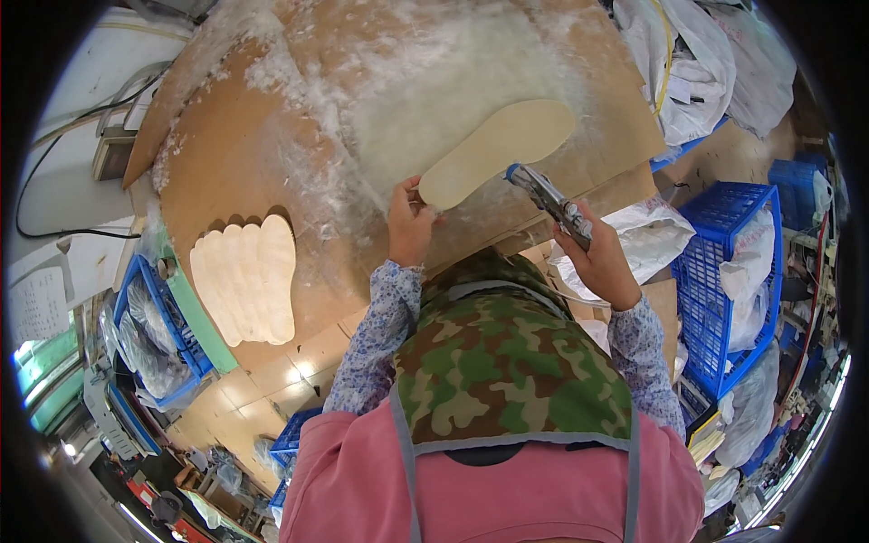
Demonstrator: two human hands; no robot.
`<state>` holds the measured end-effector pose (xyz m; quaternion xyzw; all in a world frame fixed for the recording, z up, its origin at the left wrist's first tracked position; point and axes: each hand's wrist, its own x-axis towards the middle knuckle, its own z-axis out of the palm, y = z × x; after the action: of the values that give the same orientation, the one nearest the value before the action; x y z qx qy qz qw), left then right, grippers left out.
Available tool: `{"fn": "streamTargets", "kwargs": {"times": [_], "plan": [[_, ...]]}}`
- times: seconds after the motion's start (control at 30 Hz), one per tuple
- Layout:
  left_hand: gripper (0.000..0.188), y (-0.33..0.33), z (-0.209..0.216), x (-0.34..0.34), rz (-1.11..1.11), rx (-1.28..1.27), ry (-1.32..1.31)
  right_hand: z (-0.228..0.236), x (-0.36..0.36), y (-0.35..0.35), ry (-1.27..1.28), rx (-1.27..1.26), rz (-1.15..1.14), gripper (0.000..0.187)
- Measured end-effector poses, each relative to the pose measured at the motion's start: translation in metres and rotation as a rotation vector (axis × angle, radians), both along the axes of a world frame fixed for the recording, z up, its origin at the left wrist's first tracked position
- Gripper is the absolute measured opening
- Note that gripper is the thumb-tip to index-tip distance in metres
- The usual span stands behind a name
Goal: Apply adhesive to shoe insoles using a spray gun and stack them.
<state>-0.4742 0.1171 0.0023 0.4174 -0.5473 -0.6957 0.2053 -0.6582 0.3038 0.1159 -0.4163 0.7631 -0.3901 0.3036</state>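
A cream-coloured insole [500,151] is pinched at its near left end by the fingers of my left hand [410,226]; its other end points to the far right. In my right hand [603,260] is a metal spray gun [550,201], its blue-tipped nozzle close to the insole's near edge. Both are over a brown cardboard sheet [335,262] streaked with white, fluffy residue. To the left, a row of several overlapping insoles [246,282] lies fanned out on the cardboard.
A blue crate [724,281] with white bags stands at the right, near a white plastic bag [634,237]. Another blue crate [161,330] holding clear plastic bags sits at the lower left. White sacks [692,68] are heaped at the far right. A black cable [63,233] runs along the left side.
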Motion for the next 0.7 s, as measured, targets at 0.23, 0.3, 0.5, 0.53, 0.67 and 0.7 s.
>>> {"fn": "streamTargets", "kwargs": {"times": [0.23,0.3,0.5,0.53,0.67,0.7], "plan": [[0.048,0.001,0.002,0.003,-0.008,-0.018,-0.017,-0.007,-0.015,0.005,0.022,0.051,-0.086,0.026],[0.045,0.002,0.002,0.003,0.009,-0.029,0.029,-0.010,-0.019,0.007,0.105,0.017,-0.137,0.027],[0.048,0.001,0.000,0.005,-0.003,-0.010,0.029,-0.014,-0.032,0.016,0.131,-0.043,-0.258,0.026],[0.048,0.001,0.001,0.005,-0.004,-0.012,0.020,-0.013,-0.033,0.018,0.136,-0.043,-0.265,0.026],[0.047,0.002,0.002,0.005,-0.008,-0.013,0.026,-0.009,-0.026,0.024,0.128,0.005,-0.289,0.026],[0.047,0.002,0.002,0.005,-0.022,-0.025,0.032,-0.008,-0.022,0.025,0.103,0.024,-0.298,0.026]]}}
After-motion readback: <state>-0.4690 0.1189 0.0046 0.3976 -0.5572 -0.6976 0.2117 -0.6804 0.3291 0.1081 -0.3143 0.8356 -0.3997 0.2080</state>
